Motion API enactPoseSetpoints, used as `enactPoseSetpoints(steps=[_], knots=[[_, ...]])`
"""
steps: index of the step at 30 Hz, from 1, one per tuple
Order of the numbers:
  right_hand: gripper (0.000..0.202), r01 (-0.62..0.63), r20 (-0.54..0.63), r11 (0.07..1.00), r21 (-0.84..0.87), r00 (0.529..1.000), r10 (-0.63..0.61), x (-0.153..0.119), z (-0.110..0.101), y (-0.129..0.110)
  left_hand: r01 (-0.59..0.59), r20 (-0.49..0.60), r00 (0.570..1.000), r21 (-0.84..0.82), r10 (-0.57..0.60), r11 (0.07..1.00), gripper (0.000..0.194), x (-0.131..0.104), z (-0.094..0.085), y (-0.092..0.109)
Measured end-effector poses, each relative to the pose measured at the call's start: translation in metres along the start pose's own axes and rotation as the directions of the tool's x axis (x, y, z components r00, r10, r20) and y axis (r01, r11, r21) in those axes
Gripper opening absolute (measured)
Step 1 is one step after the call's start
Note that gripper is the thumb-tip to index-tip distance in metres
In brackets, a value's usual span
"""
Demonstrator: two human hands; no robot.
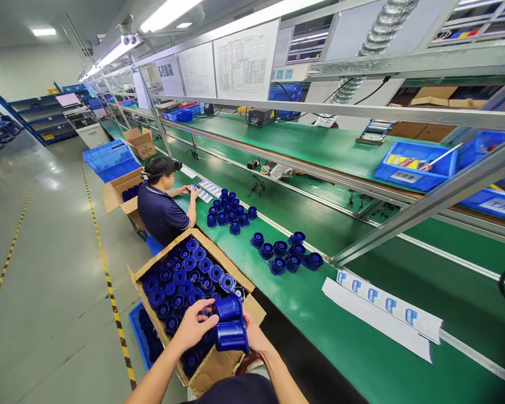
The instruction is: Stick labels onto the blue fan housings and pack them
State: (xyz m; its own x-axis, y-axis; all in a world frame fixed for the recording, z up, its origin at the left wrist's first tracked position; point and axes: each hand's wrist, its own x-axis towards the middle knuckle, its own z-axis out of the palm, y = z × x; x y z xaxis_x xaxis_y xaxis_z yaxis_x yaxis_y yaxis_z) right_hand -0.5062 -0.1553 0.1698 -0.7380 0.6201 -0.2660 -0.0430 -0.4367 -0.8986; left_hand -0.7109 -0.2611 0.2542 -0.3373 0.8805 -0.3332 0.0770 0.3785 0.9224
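Observation:
My left hand (193, 325) and my right hand (255, 336) together hold two blue plastic spool-shaped parts (230, 325), one stacked above the other, over the near edge of an open cardboard box (219, 367). The box is full of several more of the same blue parts (185, 280). My left fingers curl over the upper part; my right hand supports the lower one from the right side.
A green workbench (320, 314) runs to my right, with a cluster of blue parts (288, 255), a second cluster (229, 210) and a strip of label stickers (387, 306). A seated co-worker (162, 205) works farther along. Blue bins and cardboard boxes stand around.

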Motion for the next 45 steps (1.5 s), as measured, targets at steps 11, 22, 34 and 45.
enactPoseSetpoints(steps=[11,22,34,45], knots=[[0.082,-0.095,0.142,0.982,0.164,0.987,0.071,0.000,0.022,-0.009,0.067,-0.117,0.991,0.060,-0.059,0.996,0.073,0.003,0.015,-0.018],[0.070,-0.092,-0.005,0.992,0.091,0.996,0.093,0.005,0.038,-0.001,0.234,-0.004,0.971,-0.177,-0.238,0.956,0.064,-0.026,-0.038,-0.027],[0.075,-0.127,-0.066,0.988,0.089,0.989,0.133,0.008,0.053,0.015,0.129,0.053,0.991,-0.150,-0.122,0.980,0.076,-0.060,-0.011,-0.044],[0.071,-0.176,-0.095,0.964,0.197,0.976,0.198,0.014,0.057,0.024,0.131,-0.298,0.940,-0.142,-0.168,0.981,0.066,-0.072,-0.025,-0.067]])
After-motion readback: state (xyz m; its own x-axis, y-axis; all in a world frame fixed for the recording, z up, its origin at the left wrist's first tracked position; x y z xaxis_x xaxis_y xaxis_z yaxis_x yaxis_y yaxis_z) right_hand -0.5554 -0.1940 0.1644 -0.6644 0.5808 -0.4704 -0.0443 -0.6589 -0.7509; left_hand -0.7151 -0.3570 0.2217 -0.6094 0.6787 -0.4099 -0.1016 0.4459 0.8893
